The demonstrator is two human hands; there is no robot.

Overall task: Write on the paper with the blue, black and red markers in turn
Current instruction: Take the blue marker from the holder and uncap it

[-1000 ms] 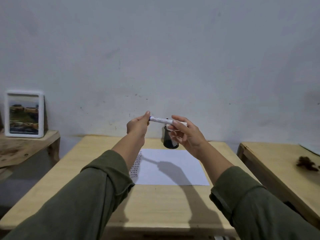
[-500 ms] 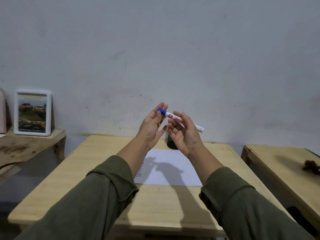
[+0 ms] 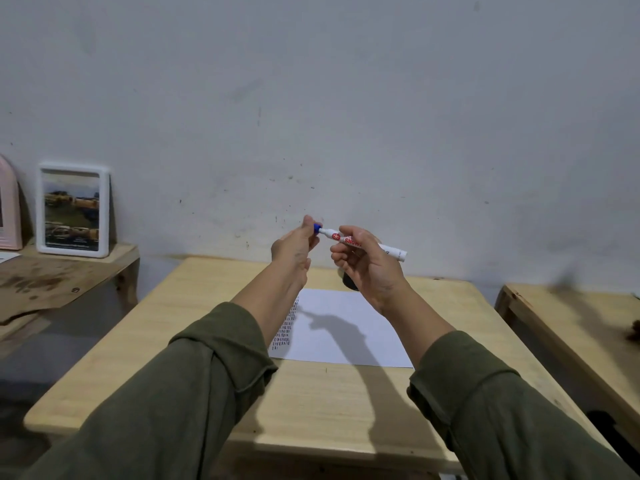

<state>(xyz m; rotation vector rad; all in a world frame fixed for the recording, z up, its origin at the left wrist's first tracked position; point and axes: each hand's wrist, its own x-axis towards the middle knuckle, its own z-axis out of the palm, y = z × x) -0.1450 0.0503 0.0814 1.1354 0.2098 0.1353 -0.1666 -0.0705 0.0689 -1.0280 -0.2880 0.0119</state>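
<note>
My right hand grips the white barrel of the blue marker, held in the air above the far end of the table. My left hand pinches the marker's blue cap at its left end. Below lies the white paper on the wooden table, with rows of short dark marks along its left edge. A dark pen holder stands behind the paper, mostly hidden by my right hand. No black or red marker is in view.
A low wooden shelf at the left carries a white framed picture and a pink object. A second wooden table stands at the right. A grey wall runs behind everything.
My left hand, open beside the marker half a second ago, has closed its fingers on the blue cap. The marker is tilted a little flatter; my right hand keeps its hold.
</note>
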